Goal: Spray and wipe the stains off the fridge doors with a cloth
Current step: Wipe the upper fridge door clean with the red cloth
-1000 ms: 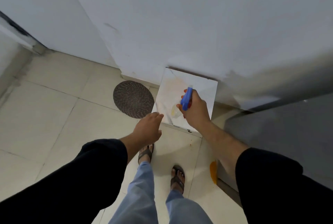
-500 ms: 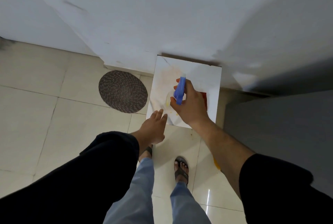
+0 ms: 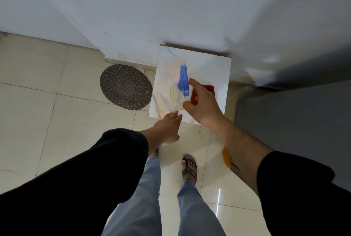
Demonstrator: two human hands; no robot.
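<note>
A clear spray bottle with a blue trigger head (image 3: pixel 183 81) stands on a stained white cloth (image 3: pixel 166 76), which lies on a small white marble-look slab (image 3: pixel 218 66). My right hand (image 3: pixel 204 105) is just right of the bottle. Its fingers are spread, and the thumb and index tip are still at the bottle's side. My left hand (image 3: pixel 167 127) reaches to the cloth's near edge, fingers straight, holding nothing. The grey fridge door (image 3: pixel 288 122) fills the right side.
A red flat object (image 3: pixel 209 88) lies partly under my right hand on the slab. On the tiled floor to the left is a round woven mat (image 3: pixel 126 86). An orange spill (image 3: pixel 226 157) marks the floor by the fridge base. My sandalled foot (image 3: pixel 189 169) stands below, and white walls rise behind.
My right hand lowered the bottle onto the cloth and loosened from a full grip to spread fingers. My left hand moved slightly forward to the cloth's edge.
</note>
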